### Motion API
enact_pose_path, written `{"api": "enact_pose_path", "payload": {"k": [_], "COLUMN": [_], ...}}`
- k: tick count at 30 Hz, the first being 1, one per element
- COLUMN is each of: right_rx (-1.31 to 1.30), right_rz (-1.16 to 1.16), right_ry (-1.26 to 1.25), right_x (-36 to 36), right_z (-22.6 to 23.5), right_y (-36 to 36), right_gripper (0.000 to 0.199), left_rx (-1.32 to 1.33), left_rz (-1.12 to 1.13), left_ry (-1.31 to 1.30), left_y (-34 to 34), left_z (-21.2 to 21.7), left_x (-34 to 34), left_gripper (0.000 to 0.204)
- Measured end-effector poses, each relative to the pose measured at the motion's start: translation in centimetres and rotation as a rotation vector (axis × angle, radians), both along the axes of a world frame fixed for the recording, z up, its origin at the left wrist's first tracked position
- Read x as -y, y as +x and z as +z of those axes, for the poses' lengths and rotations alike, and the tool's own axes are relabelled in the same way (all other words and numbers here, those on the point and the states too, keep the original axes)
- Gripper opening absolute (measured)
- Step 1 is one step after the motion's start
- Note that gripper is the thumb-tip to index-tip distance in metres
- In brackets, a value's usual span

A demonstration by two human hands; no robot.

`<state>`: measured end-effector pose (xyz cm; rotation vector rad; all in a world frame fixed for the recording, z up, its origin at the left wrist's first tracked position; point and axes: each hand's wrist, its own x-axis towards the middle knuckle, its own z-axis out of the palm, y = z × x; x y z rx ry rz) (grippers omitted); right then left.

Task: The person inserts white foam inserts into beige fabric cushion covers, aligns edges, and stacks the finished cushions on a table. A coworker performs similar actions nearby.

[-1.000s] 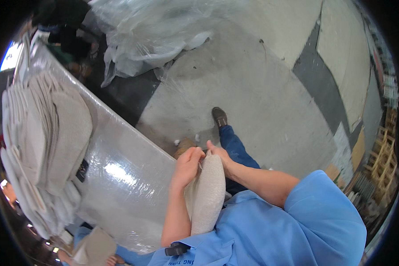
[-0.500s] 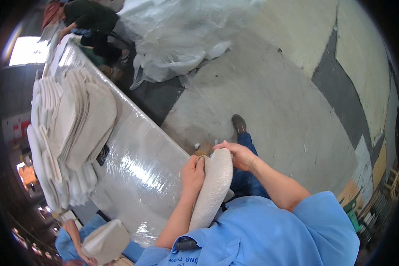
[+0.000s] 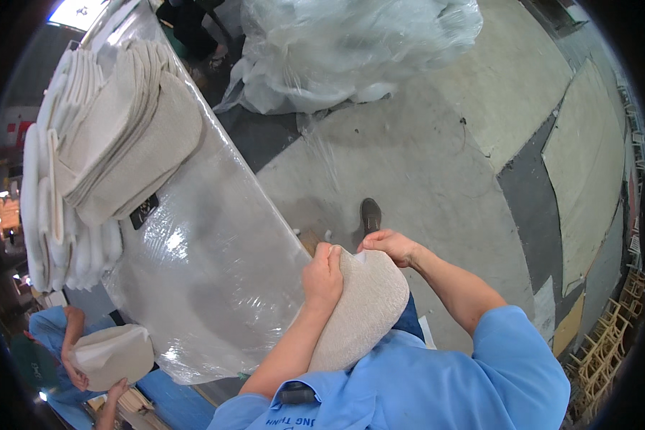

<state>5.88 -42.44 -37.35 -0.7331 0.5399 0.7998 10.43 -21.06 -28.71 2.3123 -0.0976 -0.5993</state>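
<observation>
A rounded beige piece of textured fabric, seemingly a seat cushion cover (image 3: 362, 304), lies against the front of my body. My left hand (image 3: 324, 278) is closed on its upper left edge, thumb up. My right hand (image 3: 393, 247) pinches the far edge, where a bit of white material shows between the hands. The fingertips of the right hand are partly hidden by the edge. To the left, a pile of similar beige covers (image 3: 140, 136) lies on the plastic-wrapped table (image 3: 215, 287), next to a stack of folded white padding (image 3: 50, 208).
A dark object (image 3: 145, 212) lies beside the beige pile. At lower left, a co-worker in blue (image 3: 54, 330) holds another beige cushion (image 3: 115, 355). A large clear plastic bag of white material (image 3: 337, 54) sits on the floor ahead. Wooden frames (image 3: 613, 337) stand at the right.
The view has shifted right. The beige cover has turned so more of its broad face shows, and my right hand sits slightly farther right. The co-worker's cushion has tilted.
</observation>
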Motion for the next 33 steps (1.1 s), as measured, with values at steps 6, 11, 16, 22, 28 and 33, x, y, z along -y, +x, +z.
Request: {"api": "enact_pose_path", "payload": {"k": [6, 11, 16, 22, 28, 33], "right_rx": [-0.04, -0.06, 0.04, 0.2, 0.482, 0.766], "right_rz": [0.122, 0.236, 0.266, 0.158, 0.627, 1.364], "right_ry": [-0.028, -0.065, -0.249, -0.322, -0.576, -0.772], "right_x": [-0.8, -1.0, -1.0, -6.4, -7.0, -11.4], "right_z": [-2.1, -1.5, 1.8, 5.2, 9.0, 15.4], "right_y": [0.6, 2.1, 3.1, 2.4, 7.6, 11.6], "right_gripper": [0.026, 0.022, 0.022, 0.02, 0.031, 0.053], "left_rx": [0.016, 0.037, -0.157, -0.417, -0.114, -0.243], "left_rz": [0.059, 0.028, -0.085, -0.022, 0.044, 0.026], "left_ry": [0.032, 0.0, -0.13, -0.02, 0.128, 0.065], "left_y": [0.1, 0.9, 1.1, -2.6, -2.6, -5.1], "left_z": [-1.2, -0.9, -1.1, 3.8, 5.1, 3.3], "left_x": [0.4, 0.2, -4.7, -13.9, -15.5, -18.2], "left_gripper": [0.03, 0.03, 0.034, 0.041, 0.04, 0.037]}}
